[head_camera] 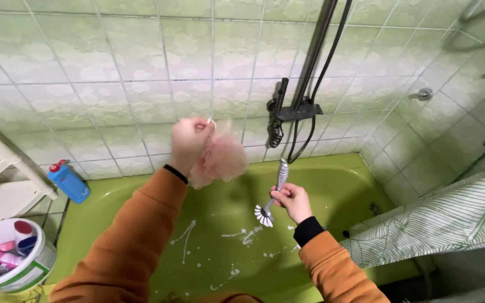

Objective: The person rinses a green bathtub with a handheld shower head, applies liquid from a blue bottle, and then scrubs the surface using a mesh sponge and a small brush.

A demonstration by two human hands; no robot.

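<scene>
Brush point(273, 193) in right hand point(292, 201), held over the middle of the green bathtub point(343, 185). Long axis nearly upright, slightly tilted: striped grey-and-white handle points up toward 12 o'clock, round white bristle head points down toward 7 o'clock, above the tub floor. Right fingers closed around the lower part of the handle, just above the head.

Left hand point(189, 140) raised at 10 o'clock from the brush, fingers closed on a pink mesh sponge point(223, 157); sponge hangs blurred below and right of the fist, near the top of the brush handle, contact not clear. Both sleeves orange; black band at left wrist, black cuff at right.

White foamy streaks point(242, 235) on the tub floor below the brush head, from 6 to 8 o'clock.

Black shower fitting point(293, 109) with hose on the green tiled wall at 12 o'clock. Leaf-patterned white and green curtain point(450, 219) draped over the tub edge at 3 o'clock.

Packages: blue bottle point(68, 180) with red-and-white cap, lying tilted on the tub's far left corner at 9 o'clock, cap toward upper left. White bucket point(32, 272) with green band at 8 o'clock, holding pink and blue containers, details too small to tell. White shelf point(1, 179) beside it at far left.
</scene>
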